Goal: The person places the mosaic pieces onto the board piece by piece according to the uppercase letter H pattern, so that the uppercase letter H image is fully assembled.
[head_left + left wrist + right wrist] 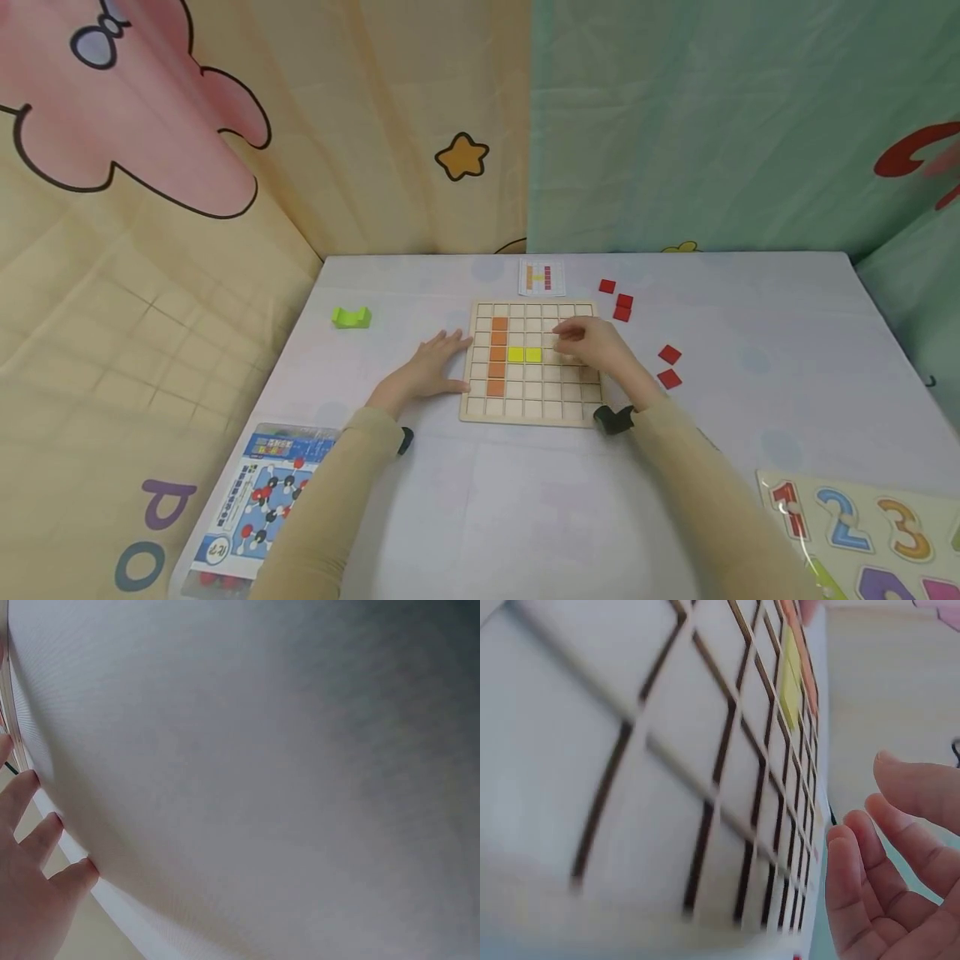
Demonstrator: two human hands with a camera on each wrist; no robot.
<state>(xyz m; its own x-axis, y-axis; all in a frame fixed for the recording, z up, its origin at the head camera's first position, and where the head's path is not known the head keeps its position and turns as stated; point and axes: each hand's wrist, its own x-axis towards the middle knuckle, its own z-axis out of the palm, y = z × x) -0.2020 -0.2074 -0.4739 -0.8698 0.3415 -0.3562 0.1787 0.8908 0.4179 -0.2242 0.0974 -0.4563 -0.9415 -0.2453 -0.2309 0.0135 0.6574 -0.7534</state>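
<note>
A pale, square wooden grid board (534, 390) lay on a white table (525, 500), five orange square tiles (497, 353) and two yellow square tiles (533, 355) in its cells. The left hand (426, 368) touched its left edge, fingers spread; the right hand (598, 343) hovered over its right side, fingers loosely bent, released. Five red square tiles (670, 355) lay right of it.

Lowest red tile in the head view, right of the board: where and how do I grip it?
Pinch that red tile by opposite edges with the right hand, probably best from above and the near side: it looks thin, lies flat on the table, and another tile sits just beyond.
</note>
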